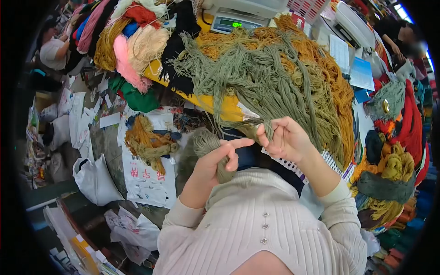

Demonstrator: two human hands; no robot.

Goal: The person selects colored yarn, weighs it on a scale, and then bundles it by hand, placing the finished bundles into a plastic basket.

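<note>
A bundle of grey-green yarn [206,143] is in my left hand [219,164], whose fingers wrap round it while the index finger points toward the other hand. My right hand [286,139] has its fingers bent together on olive-green yarn strands [251,128] at the near edge of the pile. In front of both hands a large heap of grey-green yarn [256,73] spreads over the table, with orange-brown yarn [339,91] along its right side. The ends of the strands between my fingers are hard to make out.
A digital scale [233,24] stands behind the heap. Coloured yarns [137,41] are piled at the back left, red yarn [405,114] at the right. A white bag [96,181] and brown yarn [145,142] lie on the left. People [54,50] are at both far sides.
</note>
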